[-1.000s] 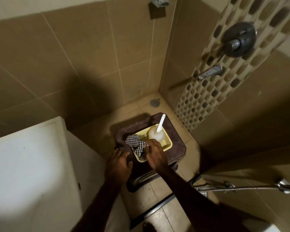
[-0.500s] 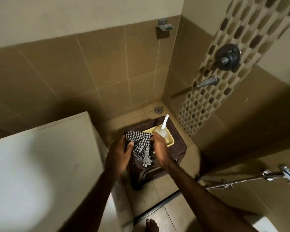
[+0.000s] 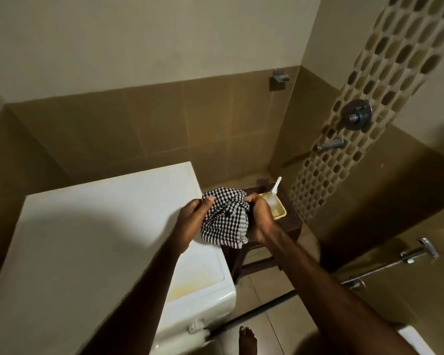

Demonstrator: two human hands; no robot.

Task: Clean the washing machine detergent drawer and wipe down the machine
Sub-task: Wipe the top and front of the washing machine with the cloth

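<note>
The washing machine [image 3: 92,242] fills the lower left of what I see, a broad white box with its flat lid reaching up to the tiled wall [image 3: 144,129], and its right edge runs just under my hands. That is what the next move depends on: the machine lies to my left and below the cloth, so my left hand is the nearer one to the lid, and I judge a short swing leftward and down would lay the cloth on the top near its right edge. The detergent drawer itself I cannot pick out from here; only the yellowish stained strip along the front right corner of the top shows.

To the right of the machine, lower down on the floor, stands a dark brown stool [image 3: 290,226], and on its top sits a yellow tray [image 3: 280,213] holding a white bottle [image 3: 273,198] with a long thin nozzle tilted up to the right. Past that, the mosaic band carries a tap [image 3: 331,144] and a round valve, and a hand spray hose [image 3: 395,262] hangs at the far right.

The checked cloth [image 3: 226,221] is up in the air between my hands, bunched at the top and hanging loosely down, above the gap between machine and stool. My left hand [image 3: 192,219] pinches its left upper edge, thumb on top; my right hand [image 3: 260,219] is clenched around the bunched right side. Neither hand touches the machine yet.
</note>
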